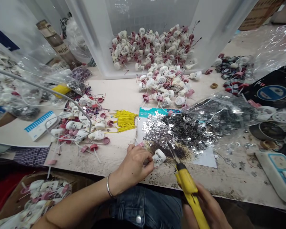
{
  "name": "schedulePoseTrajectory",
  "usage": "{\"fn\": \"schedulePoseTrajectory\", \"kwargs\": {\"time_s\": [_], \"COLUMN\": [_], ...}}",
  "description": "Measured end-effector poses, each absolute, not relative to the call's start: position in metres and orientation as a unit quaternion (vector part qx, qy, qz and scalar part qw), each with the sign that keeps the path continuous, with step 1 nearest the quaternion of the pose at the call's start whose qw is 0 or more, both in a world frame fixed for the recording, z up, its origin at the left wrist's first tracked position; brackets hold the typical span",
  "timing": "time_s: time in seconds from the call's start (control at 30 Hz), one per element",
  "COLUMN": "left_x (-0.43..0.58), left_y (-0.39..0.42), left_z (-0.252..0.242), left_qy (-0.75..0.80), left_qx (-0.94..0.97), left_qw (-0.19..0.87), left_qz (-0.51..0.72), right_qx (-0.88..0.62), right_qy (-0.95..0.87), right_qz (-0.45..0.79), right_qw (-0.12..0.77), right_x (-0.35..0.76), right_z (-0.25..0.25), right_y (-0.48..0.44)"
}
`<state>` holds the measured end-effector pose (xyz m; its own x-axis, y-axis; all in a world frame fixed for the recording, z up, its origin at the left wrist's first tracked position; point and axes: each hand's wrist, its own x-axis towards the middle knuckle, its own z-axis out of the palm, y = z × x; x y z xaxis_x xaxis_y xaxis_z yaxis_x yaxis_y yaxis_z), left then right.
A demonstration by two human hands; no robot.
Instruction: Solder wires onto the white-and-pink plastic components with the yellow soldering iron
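Note:
My left hand point(135, 165) pinches a small white plastic part point(159, 157) just above the table's near edge. My right hand point(206, 208) is wrapped round the yellow handle of a soldering iron point(189, 190), whose dark tip points up-left and ends close to the white part. Directly behind them lies a heap of small shiny metal pieces point(178, 128) on a white sheet. A bundle of yellow wires point(125, 120) lies to the left of that heap.
A clear plastic bin point(154, 47) at the back spills white and pink parts onto the table. More such parts point(82, 124) lie at the left. A cardboard box point(38, 194) of parts sits at bottom left. Bags, a black fan point(273, 92) and a white device point(280, 173) crowd the right.

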<state>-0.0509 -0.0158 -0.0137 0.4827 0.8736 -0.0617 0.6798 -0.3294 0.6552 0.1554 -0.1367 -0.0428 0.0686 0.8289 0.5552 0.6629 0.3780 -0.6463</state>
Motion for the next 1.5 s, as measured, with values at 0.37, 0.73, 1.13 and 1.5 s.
{"fn": "schedulePoseTrajectory", "kwargs": {"time_s": [0.37, 0.73, 1.13, 1.5], "left_x": [-0.066, -0.049, -0.037, -0.05], "left_y": [-0.013, 0.01, 0.025, 0.006], "left_z": [-0.01, -0.014, -0.028, -0.02], "left_qy": [0.393, 0.524, 0.528, 0.529], "left_qx": [0.872, 0.817, 0.813, 0.807], "left_qw": [0.281, 0.241, 0.244, 0.263], "left_qz": [0.076, -0.02, 0.037, 0.012], "right_qx": [-0.527, -0.55, -0.543, -0.544], "right_qy": [-0.654, -0.616, -0.608, -0.683], "right_qz": [0.07, 0.113, 0.113, 0.135], "right_qw": [0.538, 0.552, 0.568, 0.468], "right_x": [0.106, 0.11, 0.111, 0.152], "right_z": [-0.075, -0.066, -0.064, -0.044], "right_y": [-0.064, -0.082, -0.086, -0.125]}}
